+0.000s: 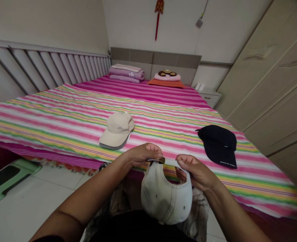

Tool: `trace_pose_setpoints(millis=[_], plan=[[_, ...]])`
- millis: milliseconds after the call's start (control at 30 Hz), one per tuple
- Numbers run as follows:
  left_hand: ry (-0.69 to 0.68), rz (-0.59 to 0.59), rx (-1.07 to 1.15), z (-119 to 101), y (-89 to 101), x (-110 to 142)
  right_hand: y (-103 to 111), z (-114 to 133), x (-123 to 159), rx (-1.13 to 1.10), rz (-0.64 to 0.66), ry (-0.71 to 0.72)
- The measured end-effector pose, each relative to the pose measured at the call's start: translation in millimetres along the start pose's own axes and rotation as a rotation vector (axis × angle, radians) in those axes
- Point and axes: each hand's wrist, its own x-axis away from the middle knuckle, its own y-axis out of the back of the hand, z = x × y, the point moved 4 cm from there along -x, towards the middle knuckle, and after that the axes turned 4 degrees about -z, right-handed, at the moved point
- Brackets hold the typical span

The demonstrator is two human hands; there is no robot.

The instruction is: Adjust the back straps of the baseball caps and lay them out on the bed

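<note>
Your hands (147, 154) pinch both ends of the strap (170, 162) of the pale cap (167, 198); the crown, probably light and pliable, hangs below.

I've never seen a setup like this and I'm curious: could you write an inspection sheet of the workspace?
Surface: striped sheet on a bed, slightly rumpled
Things: pale cap in hand; beige cap and dark cap on the sheet
Clutter: green stool on the floor
Hands: left hand and right hand grip the pale cap's back strap
Cables: cord on the wall
Surroundings: headboard, folded bedding, nightstand
</note>
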Motion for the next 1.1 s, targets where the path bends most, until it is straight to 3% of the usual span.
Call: trace_pose_setpoints(millis=[433,700,933,1000,1100], plan=[[-0.018,-0.037,0.117,2,-6.5,0,0,1,4,-0.002,-0.079,0.025],[-0.125,-0.066,0.096,2,-8.1,0,3,0,3,-0.009,-0.086,0.041],[-0.128,-0.074,0.212,-23,1.9,-4,19,2,2,0.172,0.159,-0.116],[-0.1,0.0,0.222,-35,3.2,-3,22,8,4,0.133,0.094,-0.067],[-0.102,0.138,0.205,-42,1.8,-3,24,25,8,0.037,-0.187,0.151]])
